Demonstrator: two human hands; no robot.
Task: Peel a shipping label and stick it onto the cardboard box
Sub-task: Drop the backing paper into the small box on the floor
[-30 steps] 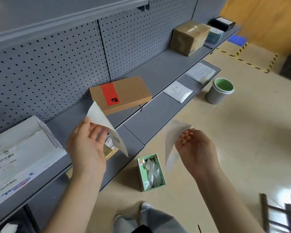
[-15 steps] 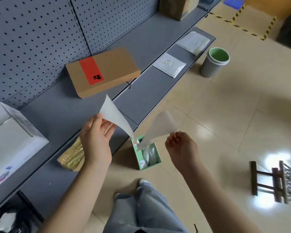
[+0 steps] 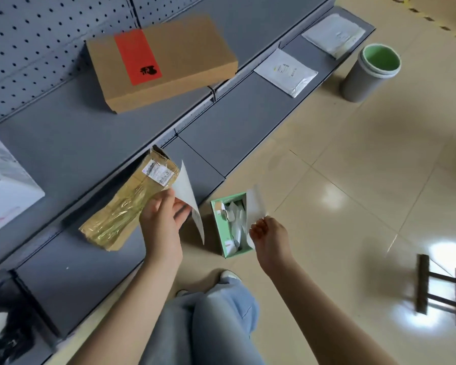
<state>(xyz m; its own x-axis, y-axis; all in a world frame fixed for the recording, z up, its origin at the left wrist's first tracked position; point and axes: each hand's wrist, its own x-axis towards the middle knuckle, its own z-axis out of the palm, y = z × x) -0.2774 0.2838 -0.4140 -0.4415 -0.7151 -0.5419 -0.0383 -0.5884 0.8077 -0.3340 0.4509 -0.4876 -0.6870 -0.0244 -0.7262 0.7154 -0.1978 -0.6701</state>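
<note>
A flat brown cardboard box (image 3: 169, 64) with a red strip lies on the grey shelf (image 3: 71, 143) at the back. My left hand (image 3: 161, 219) pinches a white shipping label (image 3: 188, 198) that curls upward over the shelf's front edge. My right hand (image 3: 270, 234) holds a thin translucent backing sheet (image 3: 253, 206) just above a small green box (image 3: 231, 225) on the floor, which holds several crumpled sheets. The two sheets are apart from each other.
A tape-wrapped brown parcel (image 3: 127, 206) lies on the shelf under my left hand. A white box (image 3: 3, 185) sits at the left. Two white pouches (image 3: 286, 71) lie further along. A grey bin (image 3: 369, 72) and a wooden rack (image 3: 445, 293) stand on the floor.
The view has tilted down toward the floor. Both hands dropped lower; my right hand brought the backing sheet down over the green box, and my left hand stays by the shelf edge with the label.
</note>
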